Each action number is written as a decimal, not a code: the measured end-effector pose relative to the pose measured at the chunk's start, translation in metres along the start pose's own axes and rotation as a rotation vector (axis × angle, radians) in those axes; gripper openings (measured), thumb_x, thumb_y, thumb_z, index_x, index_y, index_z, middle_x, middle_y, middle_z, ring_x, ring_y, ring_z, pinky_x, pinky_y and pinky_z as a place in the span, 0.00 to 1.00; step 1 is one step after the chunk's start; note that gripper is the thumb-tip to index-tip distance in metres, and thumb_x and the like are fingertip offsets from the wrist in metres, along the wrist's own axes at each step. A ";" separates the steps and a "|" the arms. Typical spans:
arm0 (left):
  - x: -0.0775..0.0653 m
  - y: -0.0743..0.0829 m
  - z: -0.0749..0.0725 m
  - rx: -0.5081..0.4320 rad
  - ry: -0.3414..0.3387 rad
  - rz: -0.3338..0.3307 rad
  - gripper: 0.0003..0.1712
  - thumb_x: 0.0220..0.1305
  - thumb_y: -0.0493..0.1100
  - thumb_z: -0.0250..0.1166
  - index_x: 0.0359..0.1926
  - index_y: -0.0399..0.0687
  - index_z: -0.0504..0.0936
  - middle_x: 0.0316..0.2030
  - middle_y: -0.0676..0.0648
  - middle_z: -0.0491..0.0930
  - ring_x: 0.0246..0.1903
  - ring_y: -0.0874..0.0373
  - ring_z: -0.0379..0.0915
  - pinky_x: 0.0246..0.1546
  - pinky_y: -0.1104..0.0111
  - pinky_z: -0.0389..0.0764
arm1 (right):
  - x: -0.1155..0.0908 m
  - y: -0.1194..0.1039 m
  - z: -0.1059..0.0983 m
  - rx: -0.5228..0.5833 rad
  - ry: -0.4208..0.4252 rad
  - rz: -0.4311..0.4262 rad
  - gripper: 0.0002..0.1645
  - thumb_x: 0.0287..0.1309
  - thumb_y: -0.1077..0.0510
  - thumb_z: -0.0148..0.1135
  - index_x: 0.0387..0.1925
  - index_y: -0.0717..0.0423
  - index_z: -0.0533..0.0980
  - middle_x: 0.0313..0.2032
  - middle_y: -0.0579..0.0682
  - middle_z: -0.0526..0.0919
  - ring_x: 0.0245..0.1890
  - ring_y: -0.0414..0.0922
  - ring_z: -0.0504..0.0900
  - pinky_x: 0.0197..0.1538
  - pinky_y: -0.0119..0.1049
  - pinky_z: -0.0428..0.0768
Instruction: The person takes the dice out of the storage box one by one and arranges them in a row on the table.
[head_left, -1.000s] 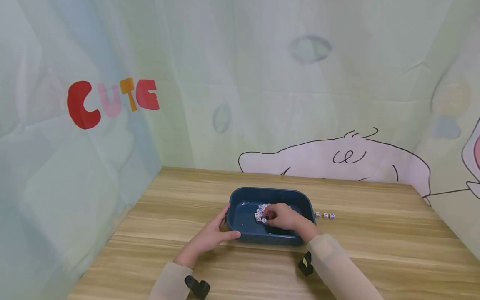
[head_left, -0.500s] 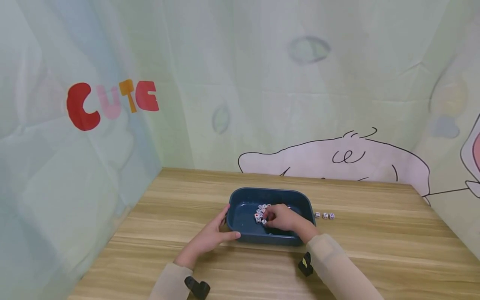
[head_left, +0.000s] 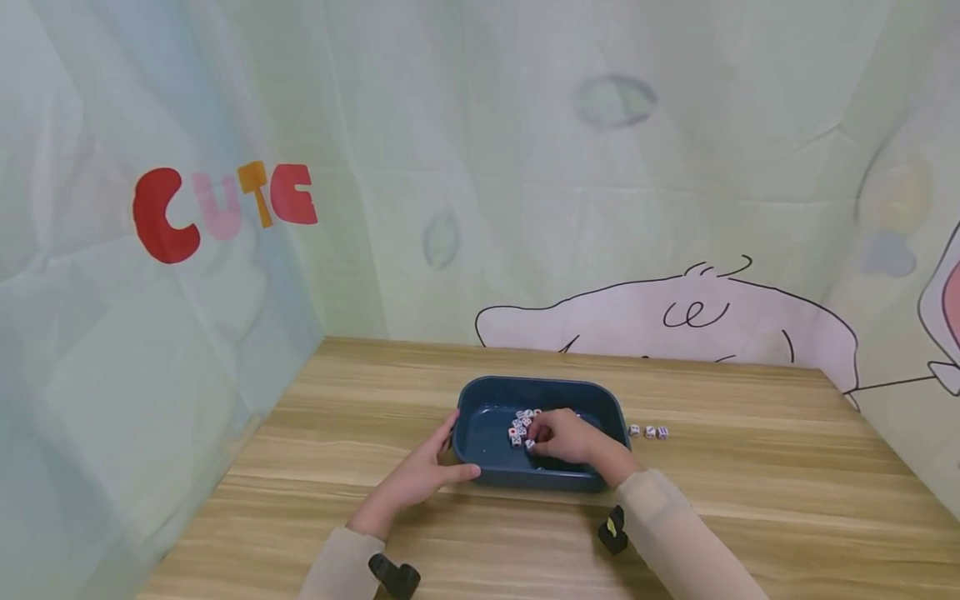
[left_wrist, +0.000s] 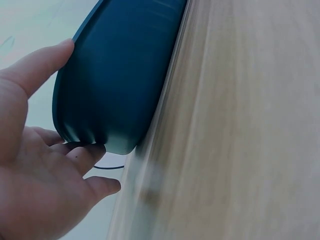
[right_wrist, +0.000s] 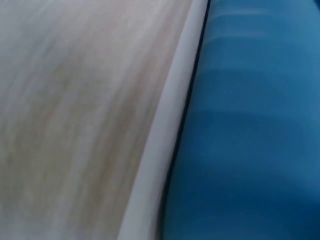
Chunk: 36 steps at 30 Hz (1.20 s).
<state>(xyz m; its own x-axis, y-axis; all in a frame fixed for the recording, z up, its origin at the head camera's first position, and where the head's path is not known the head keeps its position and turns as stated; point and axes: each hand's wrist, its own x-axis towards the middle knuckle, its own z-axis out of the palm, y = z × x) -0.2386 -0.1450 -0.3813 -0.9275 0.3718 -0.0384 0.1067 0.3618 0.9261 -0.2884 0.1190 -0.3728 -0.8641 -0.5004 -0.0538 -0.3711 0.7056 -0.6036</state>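
A dark blue rectangular tray (head_left: 540,478) sits on the table with several small white dice (head_left: 520,429) heaped near its middle. My left hand (head_left: 420,473) holds the tray's left end. In the left wrist view, its thumb (left_wrist: 64,50) touches the rim and the fingers bend round the end wall. My right hand (head_left: 566,435) reaches into the tray over the near wall, fingers curled, pinching a die (head_left: 529,445) at the edge of the heap. The right wrist view shows only the tray's blue outer wall (right_wrist: 245,150) and the table; the hand is outside it.
Three white dice (head_left: 650,432) lie in a row on the wooden table (head_left: 720,483), just right of the tray. Printed cloth walls (head_left: 525,208) stand behind the table and on both sides. A black wrist camera (head_left: 393,575) is strapped to each sleeve.
The die at my right fingertips has shifted very slightly. Both hands and the tray hold their places; the head view has tilted a little.
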 end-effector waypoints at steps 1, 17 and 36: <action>0.000 -0.001 0.000 -0.004 -0.001 -0.001 0.56 0.57 0.45 0.71 0.76 0.44 0.45 0.73 0.35 0.48 0.71 0.39 0.48 0.69 0.46 0.51 | -0.001 0.000 -0.001 -0.006 0.009 -0.013 0.03 0.57 0.62 0.66 0.33 0.56 0.78 0.26 0.44 0.79 0.28 0.40 0.74 0.35 0.34 0.75; 0.001 0.000 0.001 -0.032 -0.007 0.012 0.56 0.57 0.44 0.71 0.76 0.41 0.44 0.74 0.36 0.48 0.72 0.40 0.46 0.70 0.48 0.50 | -0.023 0.010 -0.031 0.002 0.112 -0.043 0.06 0.58 0.59 0.66 0.35 0.57 0.78 0.29 0.44 0.80 0.29 0.38 0.76 0.33 0.32 0.77; 0.002 -0.002 0.001 -0.032 -0.010 0.009 0.57 0.57 0.44 0.71 0.76 0.43 0.44 0.74 0.35 0.46 0.72 0.39 0.45 0.69 0.46 0.50 | -0.074 0.043 -0.097 -0.039 0.261 0.059 0.07 0.60 0.59 0.62 0.36 0.60 0.78 0.30 0.47 0.80 0.31 0.41 0.75 0.35 0.35 0.75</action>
<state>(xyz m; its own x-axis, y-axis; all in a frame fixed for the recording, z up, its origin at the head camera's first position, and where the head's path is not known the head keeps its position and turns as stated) -0.2402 -0.1445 -0.3831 -0.9229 0.3835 -0.0335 0.1034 0.3307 0.9380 -0.2735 0.2353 -0.3180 -0.9412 -0.3150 0.1224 -0.3260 0.7508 -0.5745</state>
